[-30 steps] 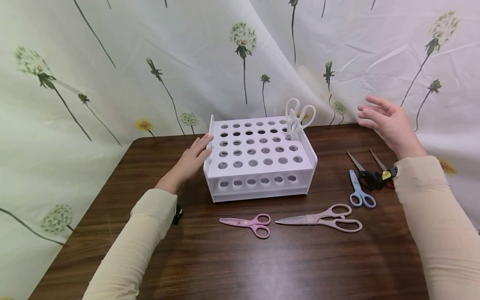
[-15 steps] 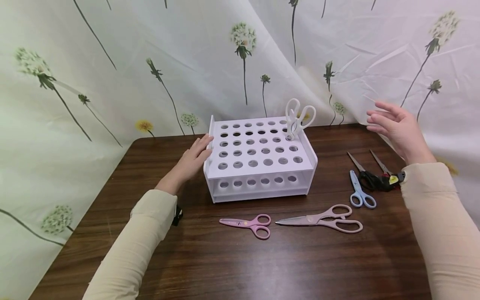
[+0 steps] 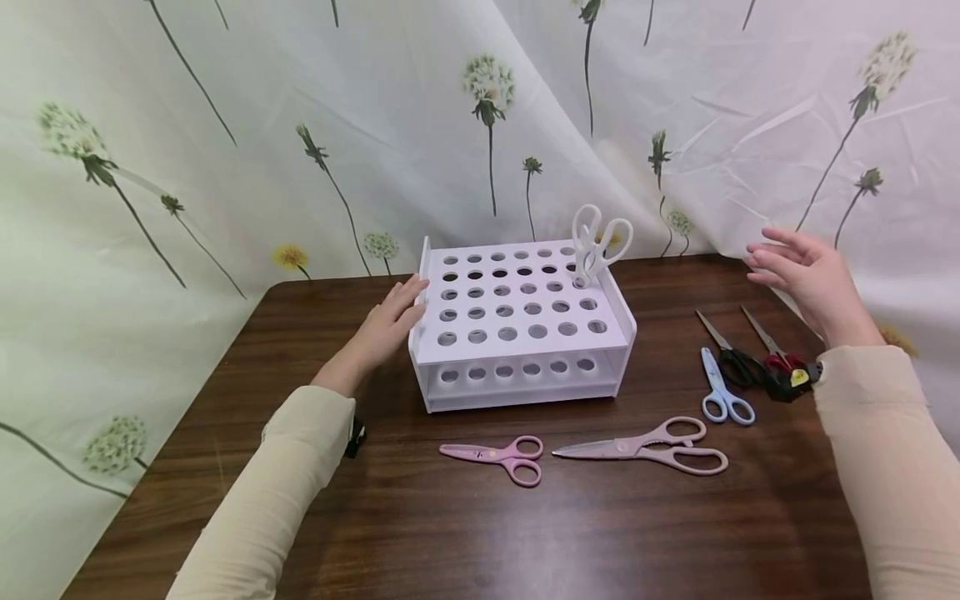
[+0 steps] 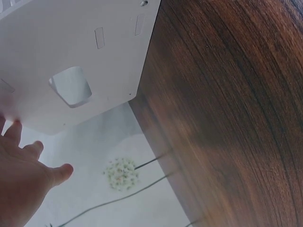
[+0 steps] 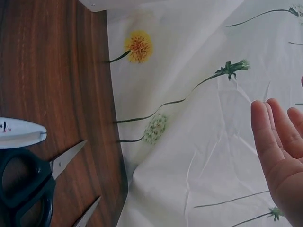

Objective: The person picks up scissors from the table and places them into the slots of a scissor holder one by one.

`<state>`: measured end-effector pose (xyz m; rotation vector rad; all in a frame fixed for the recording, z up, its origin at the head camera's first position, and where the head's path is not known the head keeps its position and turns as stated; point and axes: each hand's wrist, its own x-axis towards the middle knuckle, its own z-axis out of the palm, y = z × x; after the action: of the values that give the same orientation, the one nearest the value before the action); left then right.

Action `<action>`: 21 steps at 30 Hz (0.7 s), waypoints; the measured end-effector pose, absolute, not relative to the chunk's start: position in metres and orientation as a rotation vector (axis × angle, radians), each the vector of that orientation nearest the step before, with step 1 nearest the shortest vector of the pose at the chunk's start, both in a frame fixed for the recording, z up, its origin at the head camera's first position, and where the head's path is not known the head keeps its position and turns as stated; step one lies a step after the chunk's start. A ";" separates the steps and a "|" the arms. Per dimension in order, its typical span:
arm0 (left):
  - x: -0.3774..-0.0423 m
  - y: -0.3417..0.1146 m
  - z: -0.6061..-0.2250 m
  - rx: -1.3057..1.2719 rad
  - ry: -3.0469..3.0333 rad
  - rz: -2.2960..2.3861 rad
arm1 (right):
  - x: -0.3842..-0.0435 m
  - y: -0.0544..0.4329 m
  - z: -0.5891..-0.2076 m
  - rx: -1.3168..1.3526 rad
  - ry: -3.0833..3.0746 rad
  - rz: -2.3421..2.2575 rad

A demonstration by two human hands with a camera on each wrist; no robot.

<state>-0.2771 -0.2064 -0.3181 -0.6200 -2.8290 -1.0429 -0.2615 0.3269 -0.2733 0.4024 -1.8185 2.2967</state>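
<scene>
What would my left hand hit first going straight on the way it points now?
Your left hand would likely meet the white, rectangular, round-holed rack, at its left side panel; whether they touch is unclear.

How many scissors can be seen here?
6: white scissors in the rack; on the table, pink scissors and mauve kitchen scissors in front, blue scissors, black-handled scissors and red-handled scissors at right, the last partly hidden.

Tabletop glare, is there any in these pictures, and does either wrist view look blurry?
Head view: pale glare on the near part of the wood-grain tabletop; left wrist view: the printed dandelion looks soft; right wrist view: dim overall, but the black-handled scissors look fairly crisp.
</scene>
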 end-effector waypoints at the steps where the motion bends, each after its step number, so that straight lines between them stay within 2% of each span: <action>1: -0.277 -0.206 -0.318 -0.619 -2.830 -1.043 | -0.261 0.328 -0.274 0.395 -1.818 2.303; 21: -0.278 -0.207 -0.319 -0.626 -2.828 -1.035 | -0.255 0.347 -0.293 0.325 -1.808 2.323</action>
<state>-0.2776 -0.2071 -0.3195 -0.6264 -2.8285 -1.0348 -0.2550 0.3474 -0.2933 0.3246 -1.8084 2.3232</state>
